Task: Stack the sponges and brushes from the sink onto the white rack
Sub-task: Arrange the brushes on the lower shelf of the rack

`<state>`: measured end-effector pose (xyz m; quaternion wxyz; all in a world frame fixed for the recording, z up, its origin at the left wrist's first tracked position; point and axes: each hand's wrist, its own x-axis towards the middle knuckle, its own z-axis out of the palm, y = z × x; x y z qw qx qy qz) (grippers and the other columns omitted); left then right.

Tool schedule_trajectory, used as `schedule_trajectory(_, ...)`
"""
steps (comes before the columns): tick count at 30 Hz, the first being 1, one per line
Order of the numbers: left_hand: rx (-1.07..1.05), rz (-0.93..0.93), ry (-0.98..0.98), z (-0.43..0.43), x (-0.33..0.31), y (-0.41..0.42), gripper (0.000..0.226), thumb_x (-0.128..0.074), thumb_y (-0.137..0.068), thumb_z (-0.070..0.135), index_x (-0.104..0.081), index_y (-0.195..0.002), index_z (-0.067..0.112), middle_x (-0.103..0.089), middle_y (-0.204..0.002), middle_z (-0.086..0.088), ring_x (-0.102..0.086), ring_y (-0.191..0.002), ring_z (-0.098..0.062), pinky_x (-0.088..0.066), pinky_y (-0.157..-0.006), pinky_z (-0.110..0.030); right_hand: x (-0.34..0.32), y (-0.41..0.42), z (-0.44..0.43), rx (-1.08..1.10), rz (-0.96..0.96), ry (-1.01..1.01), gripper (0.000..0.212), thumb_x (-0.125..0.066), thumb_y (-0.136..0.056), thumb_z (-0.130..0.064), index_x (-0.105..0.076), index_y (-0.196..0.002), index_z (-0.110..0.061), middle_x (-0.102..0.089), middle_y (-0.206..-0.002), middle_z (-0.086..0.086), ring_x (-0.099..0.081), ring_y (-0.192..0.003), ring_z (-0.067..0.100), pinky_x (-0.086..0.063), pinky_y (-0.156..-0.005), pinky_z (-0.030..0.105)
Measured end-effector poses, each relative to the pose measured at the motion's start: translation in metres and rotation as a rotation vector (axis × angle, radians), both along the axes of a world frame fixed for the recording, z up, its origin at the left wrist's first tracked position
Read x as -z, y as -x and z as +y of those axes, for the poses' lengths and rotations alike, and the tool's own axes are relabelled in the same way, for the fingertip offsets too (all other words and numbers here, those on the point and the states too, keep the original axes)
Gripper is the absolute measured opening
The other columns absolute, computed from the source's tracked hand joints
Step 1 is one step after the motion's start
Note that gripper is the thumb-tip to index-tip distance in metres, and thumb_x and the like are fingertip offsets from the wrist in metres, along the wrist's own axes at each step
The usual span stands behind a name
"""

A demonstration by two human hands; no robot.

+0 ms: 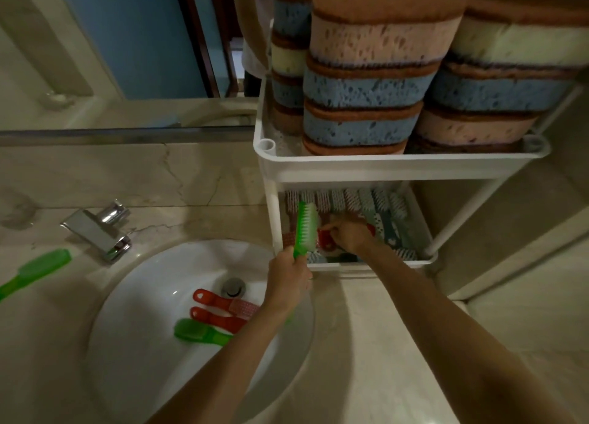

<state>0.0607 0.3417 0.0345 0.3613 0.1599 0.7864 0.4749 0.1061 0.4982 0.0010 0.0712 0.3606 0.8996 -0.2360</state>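
The left hand [288, 277] grips a green plastic brush [305, 227] with white bristles at the white rack [398, 163], the right hand [347, 232] pinches a red brush [325, 240] on its lower shelf at 3 o'clock of the smooth round sink [153, 296], porous oval sponges [369, 73] stacked above.

Three brushes [220, 315] in the sink [143, 376] — sponges [369, 73] stacked on white rack [398, 165]

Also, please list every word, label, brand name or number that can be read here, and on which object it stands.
None can be read. The sponges, the white rack, the brushes in the sink, the green brush in the left hand and the tap show no visible text.
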Motion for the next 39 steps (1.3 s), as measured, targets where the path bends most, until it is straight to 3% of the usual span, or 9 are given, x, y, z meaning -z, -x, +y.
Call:
schedule_trajectory(4,0.015,0.06,0.023,0.001,0.009,0.002,0.018,-0.038,-0.095,0.005,-0.052,-0.086,0.01,-0.056,-0.078,-0.015,-0.048,-0.052,-0.013,-0.041,-0.048,-0.023,0.006,-0.004,-0.004,-0.01,0.063,-0.037,0.032,-0.045,-0.094,-0.008,-0.064,-0.119,-0.011,-0.05,-0.139,0.009,-0.048,-0.125,0.027,-0.036,-0.105,0.03)
schedule_trajectory(10,0.021,0.055,-0.012,0.001,0.009,0.002,0.015,-0.036,-0.094,0.002,-0.05,-0.091,0.007,-0.054,-0.073,-0.011,-0.049,-0.052,-0.012,-0.039,-0.036,-0.01,0.008,-0.008,-0.007,-0.084,0.094,-0.1,0.034,-0.051,-0.088,-0.005,-0.065,-0.119,-0.012,-0.046,-0.141,0.012,-0.051,-0.121,0.029,-0.04,-0.101,0.031)
schedule_trajectory(14,0.022,0.002,-0.074,0.005,0.007,0.0,0.026,-0.034,-0.09,-0.008,-0.047,-0.08,0.013,-0.052,-0.065,-0.007,-0.046,-0.05,-0.013,-0.041,-0.038,-0.011,0.001,-0.014,-0.013,-0.008,0.223,-0.075,0.035,-0.055,-0.083,-0.004,-0.068,-0.114,-0.011,-0.06,-0.124,0.016,-0.059,-0.108,0.032,-0.044,-0.092,0.031)
schedule_trajectory(19,0.131,0.129,-0.098,0.021,0.006,-0.01,0.021,-0.036,-0.094,0.0,-0.048,-0.096,0.017,-0.058,-0.079,-0.006,-0.056,-0.07,-0.02,-0.051,-0.069,-0.032,-0.022,-0.022,-0.035,0.487,0.637,0.611,0.023,-0.054,-0.088,-0.017,-0.067,-0.07,-0.012,-0.068,-0.062,-0.007,-0.061,-0.065,0.007,-0.044,-0.063,0.025)
schedule_trajectory(22,0.245,0.215,-0.051,0.032,0.003,-0.016,0.019,-0.04,-0.095,0.004,-0.053,-0.109,0.005,-0.063,-0.1,-0.014,-0.064,-0.09,-0.028,-0.054,-0.08,-0.035,-0.029,-0.026,-0.035,0.452,0.542,0.69,0.023,-0.062,-0.083,-0.036,-0.065,-0.096,-0.017,-0.07,-0.097,0.004,-0.066,-0.091,0.016,-0.053,-0.086,0.033)
schedule_trajectory(25,0.39,0.27,-0.02,0.038,-0.003,-0.017,0.013,-0.044,-0.094,0.007,-0.055,-0.101,0.006,-0.06,-0.086,-0.008,-0.061,-0.073,-0.016,-0.048,-0.062,-0.008,-0.036,-0.024,-0.029,0.537,0.575,0.648,0.012,-0.064,-0.083,-0.02,-0.062,-0.094,-0.015,-0.065,-0.098,0.008,-0.062,-0.089,0.019,-0.052,-0.08,0.031)
schedule_trajectory(28,0.464,0.226,-0.051,0.037,-0.005,-0.014,0.019,-0.043,-0.094,0.005,-0.061,-0.1,0.006,-0.065,-0.094,-0.014,-0.065,-0.091,-0.027,-0.053,-0.084,-0.028,-0.042,-0.022,-0.02,0.569,0.51,0.559,0.023,-0.065,-0.081,-0.018,-0.061,-0.1,-0.006,-0.063,-0.094,0.012,-0.059,-0.075,0.016,-0.048,-0.067,0.027)
schedule_trajectory(32,0.453,0.541,0.046,0.026,-0.005,-0.001,0.034,-0.037,-0.096,0.003,-0.056,-0.124,0.006,-0.054,-0.129,-0.008,-0.05,-0.12,-0.021,-0.036,-0.1,-0.023,-0.049,-0.012,-0.005,0.522,0.442,0.396,0.056,-0.072,-0.077,-0.023,-0.048,-0.125,-0.007,-0.057,-0.118,0.009,-0.057,-0.108,0.024,-0.047,-0.085,0.03)
schedule_trajectory(39,0.649,0.761,0.287,0.013,0.007,0.008,0.052,-0.043,-0.093,0.005,-0.03,-0.143,0.009,-0.031,-0.151,-0.007,-0.024,-0.141,-0.021,-0.014,-0.117,-0.029,-0.051,0.025,-0.005,0.118,0.178,0.093,0.051,-0.068,-0.077,-0.013,-0.056,-0.126,-0.014,-0.051,-0.132,0.011,-0.049,-0.122,0.028,-0.043,-0.101,0.033)
